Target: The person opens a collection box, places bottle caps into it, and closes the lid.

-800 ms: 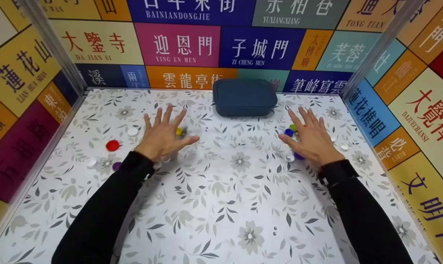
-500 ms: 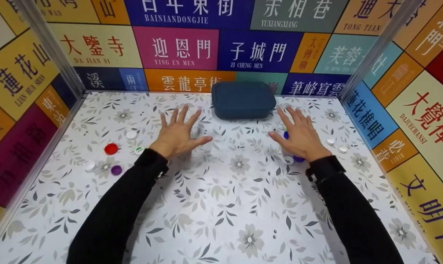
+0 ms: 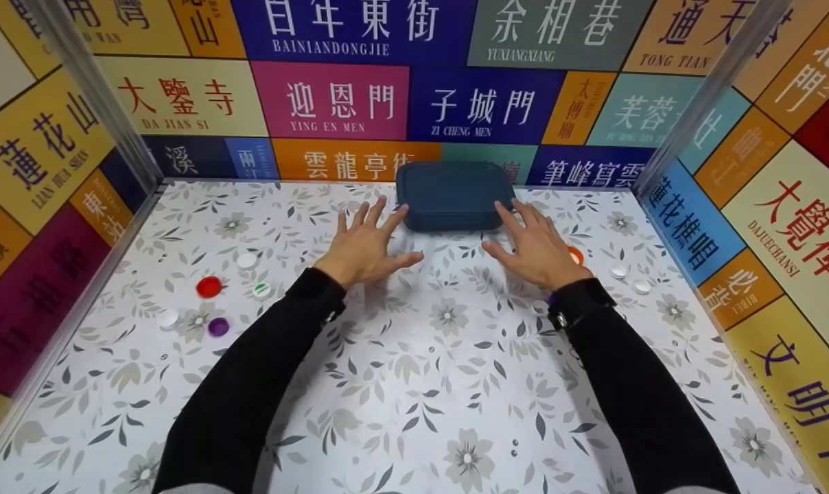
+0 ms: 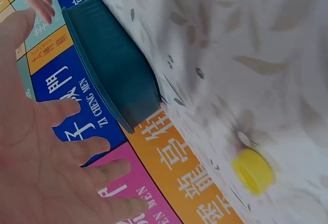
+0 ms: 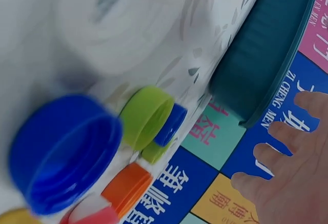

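Note:
A dark blue lidded box (image 3: 456, 195) stands at the back of the table against the wall; it looks teal in both wrist views. My left hand (image 3: 368, 248), fingers spread and straight, is just left of the box, its index fingertip overlapping the box's front left corner in the head view. On the other side my right hand (image 3: 539, 250) reaches toward the front right corner, fingers likewise extended, nothing held. The left wrist view has the left palm (image 4: 46, 157) facing the box (image 4: 113, 65). Right fingers (image 5: 284, 134) show beside the box in the right wrist view.
Bottle caps lie on both sides: a red cap (image 3: 208, 287), a purple cap (image 3: 218, 326) and white caps (image 3: 169, 318) at left. Under and behind the right arm are an orange cap (image 3: 575, 255), a blue cap (image 5: 66, 155) and green caps (image 5: 147, 116). Printed walls enclose the table.
Both hands have moved inward and forward to the box from either side, fingers still spread. Caps at left, hidden before by the left arm, now show. The box has stayed in place.

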Action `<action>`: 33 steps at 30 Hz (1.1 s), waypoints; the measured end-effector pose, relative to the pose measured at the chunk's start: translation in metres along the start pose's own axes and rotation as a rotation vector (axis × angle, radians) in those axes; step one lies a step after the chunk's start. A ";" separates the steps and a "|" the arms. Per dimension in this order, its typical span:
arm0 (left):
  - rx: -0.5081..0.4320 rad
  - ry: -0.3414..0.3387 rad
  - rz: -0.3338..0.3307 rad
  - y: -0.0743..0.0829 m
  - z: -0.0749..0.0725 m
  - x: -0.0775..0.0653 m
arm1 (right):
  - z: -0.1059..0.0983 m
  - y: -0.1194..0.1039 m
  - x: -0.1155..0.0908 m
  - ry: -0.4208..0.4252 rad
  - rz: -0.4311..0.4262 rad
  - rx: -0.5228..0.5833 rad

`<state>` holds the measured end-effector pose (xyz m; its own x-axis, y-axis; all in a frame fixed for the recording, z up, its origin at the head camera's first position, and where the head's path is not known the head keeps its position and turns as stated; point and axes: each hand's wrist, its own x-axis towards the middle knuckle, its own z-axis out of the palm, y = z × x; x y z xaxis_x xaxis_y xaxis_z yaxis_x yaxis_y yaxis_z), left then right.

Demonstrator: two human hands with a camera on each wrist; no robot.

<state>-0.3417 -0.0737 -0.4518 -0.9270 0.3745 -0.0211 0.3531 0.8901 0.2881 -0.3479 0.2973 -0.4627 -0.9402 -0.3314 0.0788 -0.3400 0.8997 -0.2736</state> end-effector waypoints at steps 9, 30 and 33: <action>-0.024 -0.012 0.000 0.011 0.011 0.027 | 0.008 -0.012 0.024 0.017 -0.021 0.015; -0.006 0.023 0.047 0.026 0.014 0.044 | 0.014 -0.014 0.032 0.113 -0.042 0.086; 0.013 0.035 0.067 0.025 0.014 0.043 | 0.015 -0.014 0.031 0.143 -0.057 0.097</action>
<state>-0.3711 -0.0315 -0.4588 -0.9052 0.4239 0.0311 0.4155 0.8671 0.2748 -0.3723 0.2704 -0.4714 -0.9149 -0.3314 0.2307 -0.3963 0.8464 -0.3558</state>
